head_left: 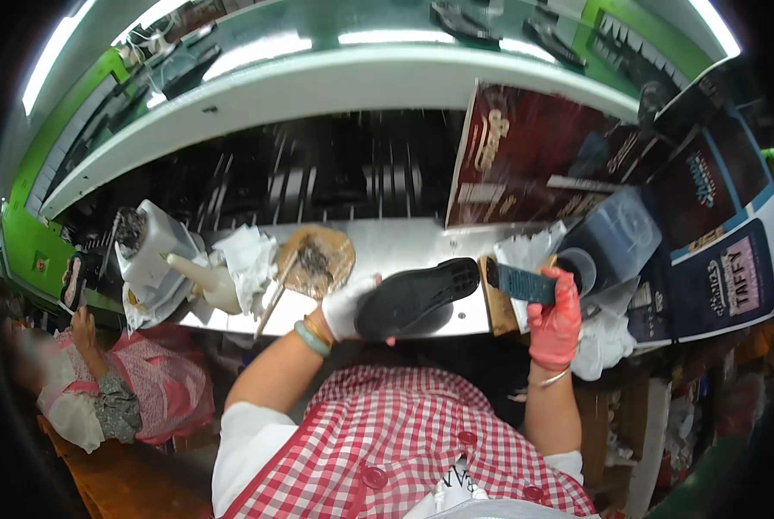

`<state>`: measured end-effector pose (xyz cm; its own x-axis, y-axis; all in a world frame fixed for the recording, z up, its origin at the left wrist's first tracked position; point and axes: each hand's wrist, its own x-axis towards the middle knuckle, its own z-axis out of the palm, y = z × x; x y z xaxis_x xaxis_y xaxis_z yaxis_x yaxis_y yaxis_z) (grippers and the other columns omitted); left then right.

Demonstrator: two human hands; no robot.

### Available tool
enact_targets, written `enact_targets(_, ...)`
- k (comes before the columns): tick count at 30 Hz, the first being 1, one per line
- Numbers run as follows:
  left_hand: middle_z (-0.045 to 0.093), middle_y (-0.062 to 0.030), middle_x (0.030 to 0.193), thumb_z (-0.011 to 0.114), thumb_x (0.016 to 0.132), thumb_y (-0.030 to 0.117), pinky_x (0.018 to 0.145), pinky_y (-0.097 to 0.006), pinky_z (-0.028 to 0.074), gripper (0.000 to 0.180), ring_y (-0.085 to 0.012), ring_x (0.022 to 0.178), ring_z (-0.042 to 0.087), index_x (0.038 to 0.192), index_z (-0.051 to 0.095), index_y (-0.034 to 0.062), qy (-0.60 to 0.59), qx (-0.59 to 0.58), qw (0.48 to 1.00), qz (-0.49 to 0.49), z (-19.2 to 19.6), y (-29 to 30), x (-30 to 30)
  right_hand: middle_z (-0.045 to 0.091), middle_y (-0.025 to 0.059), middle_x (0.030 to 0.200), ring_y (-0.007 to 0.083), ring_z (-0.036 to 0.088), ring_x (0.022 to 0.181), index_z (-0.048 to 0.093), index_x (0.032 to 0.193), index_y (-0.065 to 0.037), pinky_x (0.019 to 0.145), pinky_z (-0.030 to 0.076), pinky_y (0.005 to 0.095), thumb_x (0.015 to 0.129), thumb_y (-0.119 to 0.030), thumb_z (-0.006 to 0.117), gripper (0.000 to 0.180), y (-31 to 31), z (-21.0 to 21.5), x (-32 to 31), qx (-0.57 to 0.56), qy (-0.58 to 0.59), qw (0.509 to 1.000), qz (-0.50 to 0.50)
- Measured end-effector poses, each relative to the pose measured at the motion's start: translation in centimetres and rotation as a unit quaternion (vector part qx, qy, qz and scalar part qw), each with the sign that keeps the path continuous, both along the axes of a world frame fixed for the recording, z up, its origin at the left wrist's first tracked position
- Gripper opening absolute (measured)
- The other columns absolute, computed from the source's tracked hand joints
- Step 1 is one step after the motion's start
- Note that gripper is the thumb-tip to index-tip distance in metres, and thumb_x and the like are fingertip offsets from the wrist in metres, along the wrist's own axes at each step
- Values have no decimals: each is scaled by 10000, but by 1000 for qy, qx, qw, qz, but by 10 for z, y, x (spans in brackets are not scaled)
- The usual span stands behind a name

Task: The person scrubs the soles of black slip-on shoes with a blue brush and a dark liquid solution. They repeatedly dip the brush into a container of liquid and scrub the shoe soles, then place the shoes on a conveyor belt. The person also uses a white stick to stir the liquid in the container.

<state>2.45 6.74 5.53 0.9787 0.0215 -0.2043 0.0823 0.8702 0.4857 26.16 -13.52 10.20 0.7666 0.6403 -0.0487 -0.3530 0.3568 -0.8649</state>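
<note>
**A:** Item one, far left?

**B:** A person in a pink checked apron (158, 389) sits at my left, one of their hands raised by the table's end. Not mine. On the table (404, 242) there: a white squeeze bottle (204, 278), crumpled white cloth (247, 259), then a round brownish dish (319, 257) with a stick (275, 298) leaning across it.

**A:** Item two, your left hand?

**B:** My left hand (348, 309), white glove, fingers clenched round the near end of the black shoe sole (417, 297). It is held just above the table's front edge, tread side up.

**A:** How does the sole lie?

**B:** Long axis runs left to right, rising slightly toward the right. Its free end points straight at my other hand and ends just beside the brush.

**A:** Item three, right hand?

**B:** My right hand (556, 318), red glove, fingers wrapped round the handle of a dark brush (524, 282). The brush lies level, its head toward the sole's free end. A brown wooden block (497, 303) stands between the two, close to both.

**A:** Which hand is nearer the sole?

**B:** The left already has it. The right is near, off its right tip.

**A:** Item four, beyond?

**B:** A clear plastic tub (616, 233), white rags, dark red printed cartons (534, 156) behind.
</note>
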Motion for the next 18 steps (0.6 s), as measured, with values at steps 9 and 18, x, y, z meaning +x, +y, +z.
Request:
enact_targets(9,611,-175,1025,480,838,569,600,-432,534,668,-319,729,641,1243,466,39,-174,172,931,270,155,14,13,605,13,808,70,517,481,551,1032,-90,394,375,158,905,-371,544,308,-1,-12,3,113,92,989,-32)
enact_targets(18,600,-164,1041,403,945,405,616,-287,456,445,-212,766,595,1207,465,51,-15,278,908,314,166,79,75,585,39,836,116,540,577,559,1029,-65,459,401,197,918,-260,541,224,-8,-22,-14,141,109,984,5)
